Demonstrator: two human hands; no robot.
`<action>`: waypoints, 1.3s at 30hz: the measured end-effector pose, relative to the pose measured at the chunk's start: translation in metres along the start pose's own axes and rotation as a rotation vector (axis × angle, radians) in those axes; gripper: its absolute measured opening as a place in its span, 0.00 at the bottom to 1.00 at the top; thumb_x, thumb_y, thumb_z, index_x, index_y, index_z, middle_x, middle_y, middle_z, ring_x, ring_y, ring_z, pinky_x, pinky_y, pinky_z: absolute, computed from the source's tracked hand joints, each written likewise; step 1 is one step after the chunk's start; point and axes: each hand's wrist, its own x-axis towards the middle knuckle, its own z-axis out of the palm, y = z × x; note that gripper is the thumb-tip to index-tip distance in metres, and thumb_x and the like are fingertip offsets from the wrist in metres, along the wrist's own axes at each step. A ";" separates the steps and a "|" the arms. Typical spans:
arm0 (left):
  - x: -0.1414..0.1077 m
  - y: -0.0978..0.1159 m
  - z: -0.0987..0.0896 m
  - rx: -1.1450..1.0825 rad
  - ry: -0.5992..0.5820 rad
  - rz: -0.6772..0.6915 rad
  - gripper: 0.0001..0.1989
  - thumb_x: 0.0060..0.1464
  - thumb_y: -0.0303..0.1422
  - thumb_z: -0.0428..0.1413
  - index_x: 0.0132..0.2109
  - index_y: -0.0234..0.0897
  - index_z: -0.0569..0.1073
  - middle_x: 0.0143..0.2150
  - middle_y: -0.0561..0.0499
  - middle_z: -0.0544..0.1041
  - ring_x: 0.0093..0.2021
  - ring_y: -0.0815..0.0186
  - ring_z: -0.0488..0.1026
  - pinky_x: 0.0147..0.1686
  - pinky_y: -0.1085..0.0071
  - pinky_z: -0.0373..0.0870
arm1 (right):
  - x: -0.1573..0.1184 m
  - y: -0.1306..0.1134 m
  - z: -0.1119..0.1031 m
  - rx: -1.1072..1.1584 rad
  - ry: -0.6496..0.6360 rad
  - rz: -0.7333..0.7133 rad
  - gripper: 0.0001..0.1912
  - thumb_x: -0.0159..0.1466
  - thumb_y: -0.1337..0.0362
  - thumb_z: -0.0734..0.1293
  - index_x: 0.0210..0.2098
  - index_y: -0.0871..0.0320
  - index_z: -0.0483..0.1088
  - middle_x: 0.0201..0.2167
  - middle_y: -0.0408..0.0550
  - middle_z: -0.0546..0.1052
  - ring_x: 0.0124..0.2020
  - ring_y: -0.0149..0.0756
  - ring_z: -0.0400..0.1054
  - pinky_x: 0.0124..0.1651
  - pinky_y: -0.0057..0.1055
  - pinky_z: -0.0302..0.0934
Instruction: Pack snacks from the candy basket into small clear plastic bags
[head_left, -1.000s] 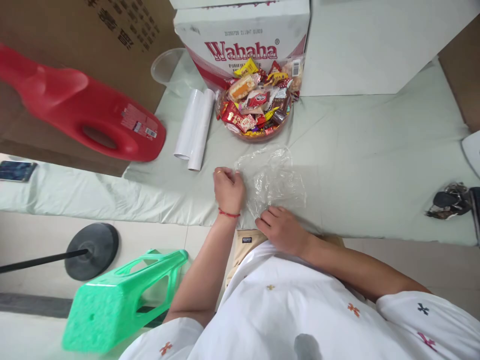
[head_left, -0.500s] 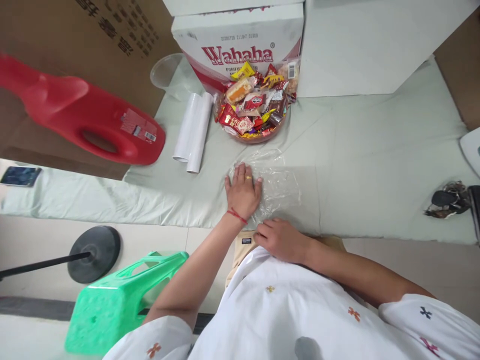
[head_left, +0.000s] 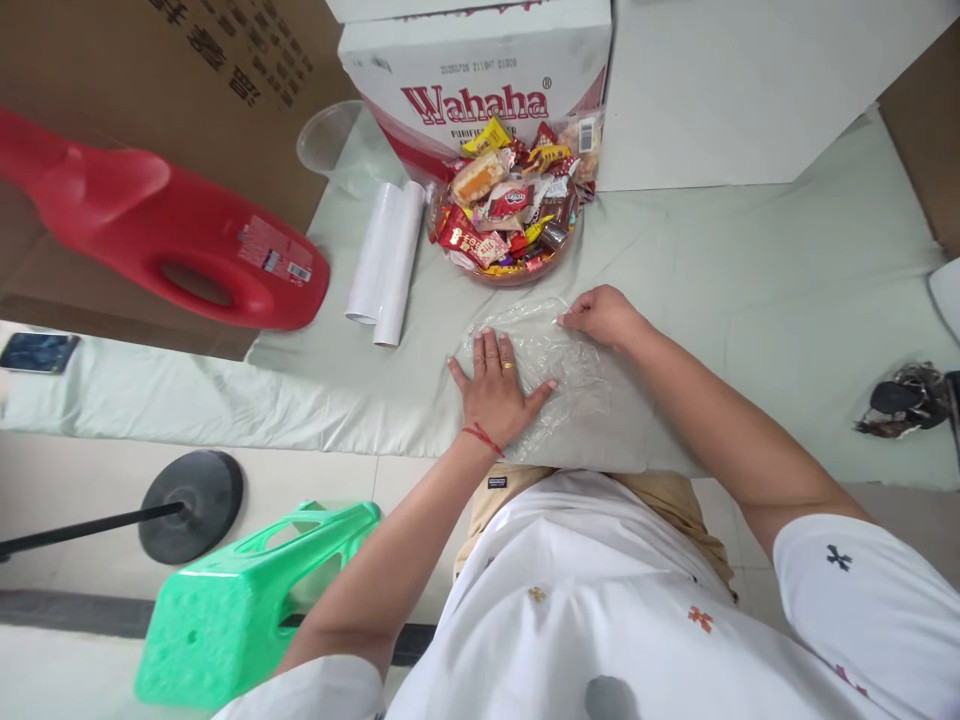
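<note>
A clear, crinkled plastic bag [head_left: 581, 385] lies flat on the cloth-covered table. My left hand [head_left: 496, 388] rests on its left part, palm down with fingers spread; a ring and a red wrist string show on it. At the bag's upper right edge, my right hand [head_left: 600, 318] has its thumb and fingers pinched together on the plastic. Just beyond the bag stands a bowl [head_left: 510, 278] heaped with wrapped sweets and snacks.
Two white paper rolls [head_left: 386, 262], a clear plastic tub [head_left: 330, 140] and a large red jug [head_left: 172, 235] stand to the left. Behind the bowl is a Wahaha carton [head_left: 480, 90]. Keys [head_left: 900, 400] lie far right; a green stool [head_left: 225, 610] is on the floor.
My right hand has moved from the table's front edge up to the bag's far right corner and pinches it. My left hand has shifted slightly right, its thumb more spread.
</note>
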 end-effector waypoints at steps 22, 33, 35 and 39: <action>-0.001 0.001 -0.004 0.029 -0.050 -0.044 0.50 0.64 0.64 0.38 0.78 0.29 0.49 0.80 0.34 0.43 0.79 0.34 0.37 0.67 0.22 0.37 | -0.150 0.050 0.016 0.175 -0.109 0.187 0.26 0.60 0.38 0.69 0.37 0.56 0.73 0.22 0.38 0.65 0.23 0.31 0.57 0.26 0.29 0.48; -0.005 -0.006 -0.009 0.031 -0.088 -0.010 0.43 0.67 0.59 0.38 0.78 0.37 0.49 0.80 0.39 0.44 0.80 0.41 0.39 0.68 0.23 0.37 | -0.144 0.069 -0.003 0.297 -0.158 0.195 0.21 0.56 0.44 0.71 0.29 0.58 0.73 0.23 0.39 0.65 0.26 0.30 0.54 0.30 0.29 0.48; -0.006 -0.008 -0.011 0.038 -0.104 -0.004 0.42 0.67 0.59 0.39 0.78 0.42 0.50 0.81 0.42 0.43 0.80 0.39 0.37 0.66 0.21 0.38 | -0.147 0.075 -0.009 0.282 -0.190 0.195 0.22 0.56 0.43 0.70 0.29 0.58 0.73 0.22 0.39 0.64 0.25 0.30 0.53 0.29 0.29 0.47; -0.007 -0.008 -0.014 0.050 -0.138 -0.011 0.42 0.65 0.61 0.40 0.78 0.47 0.51 0.81 0.45 0.42 0.79 0.35 0.37 0.63 0.18 0.40 | -0.150 0.081 -0.013 0.261 -0.248 0.183 0.21 0.58 0.44 0.69 0.28 0.57 0.73 0.22 0.40 0.66 0.25 0.31 0.56 0.30 0.29 0.49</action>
